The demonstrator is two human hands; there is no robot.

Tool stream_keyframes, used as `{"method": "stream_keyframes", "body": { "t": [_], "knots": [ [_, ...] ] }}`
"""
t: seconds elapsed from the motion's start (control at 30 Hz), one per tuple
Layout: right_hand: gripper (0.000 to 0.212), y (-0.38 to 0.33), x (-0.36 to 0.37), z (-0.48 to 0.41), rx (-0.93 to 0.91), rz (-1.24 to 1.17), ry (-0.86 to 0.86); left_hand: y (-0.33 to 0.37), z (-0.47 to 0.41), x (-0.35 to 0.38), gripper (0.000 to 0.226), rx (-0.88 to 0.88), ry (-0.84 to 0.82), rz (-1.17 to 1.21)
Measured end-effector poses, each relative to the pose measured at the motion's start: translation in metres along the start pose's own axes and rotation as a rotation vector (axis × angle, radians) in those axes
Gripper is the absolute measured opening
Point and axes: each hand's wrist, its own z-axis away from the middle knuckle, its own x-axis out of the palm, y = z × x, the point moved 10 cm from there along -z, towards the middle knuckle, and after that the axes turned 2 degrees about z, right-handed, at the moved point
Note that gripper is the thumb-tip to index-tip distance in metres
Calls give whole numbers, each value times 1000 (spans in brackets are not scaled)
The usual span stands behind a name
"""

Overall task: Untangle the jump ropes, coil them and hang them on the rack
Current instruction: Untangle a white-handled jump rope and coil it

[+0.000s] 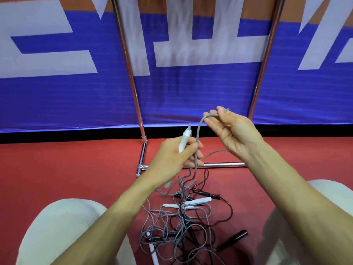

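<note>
My left hand point(177, 155) grips a white jump-rope handle point(185, 139) together with a strand of grey rope point(198, 131). That strand arches up to my right hand point(232, 129), which pinches it between thumb and fingertips. Below my hands a tangle of grey and black ropes point(177, 226) lies on the red floor. More white handles point(198, 201) and black handles point(234, 239) lie in it. The metal rack point(133, 88) stands right behind my hands, its base bar point(223, 165) on the floor.
A blue and white banner point(57, 88) runs behind the rack. My knees in light trousers point(63, 226) flank the rope pile on both sides. Red floor point(66, 159) spreads to the left of the rack's foot.
</note>
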Motion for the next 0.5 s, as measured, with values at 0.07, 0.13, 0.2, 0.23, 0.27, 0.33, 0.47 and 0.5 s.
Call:
{"method": "stream_keyframes", "body": {
  "t": [0.07, 0.13, 0.2, 0.23, 0.27, 0.33, 0.47, 0.5],
  "knots": [
    [11, 2, -3, -2, 7, 101, 11, 4, 2, 0, 16, 17, 11, 60],
    [24, 2, -4, -2, -3, 296, 7, 10, 4, -3, 15, 30, 47, 161],
    [33, 5, -2, 0, -16, 481, -5, 16, 5, -11, 14, 39, 114, 292],
    [33, 8, 1, 1, -26, 556, -24, 18, 5, -16, 13, 44, 154, 359],
    [31, 12, 5, 2, -38, 631, -57, 20, 4, -22, 13, 46, 190, 429],
    [18, 24, 14, 3, -50, 805, -161, 24, 4, -32, 12, 53, 239, 602],
    [28, 70, 32, 18, 59, 1159, -531, 28, 3, -49, 11, 86, 271, 898],
    [24, 84, 33, 24, 103, 1233, -613, 28, 3, -52, 11, 89, 272, 954]
  ]
}}
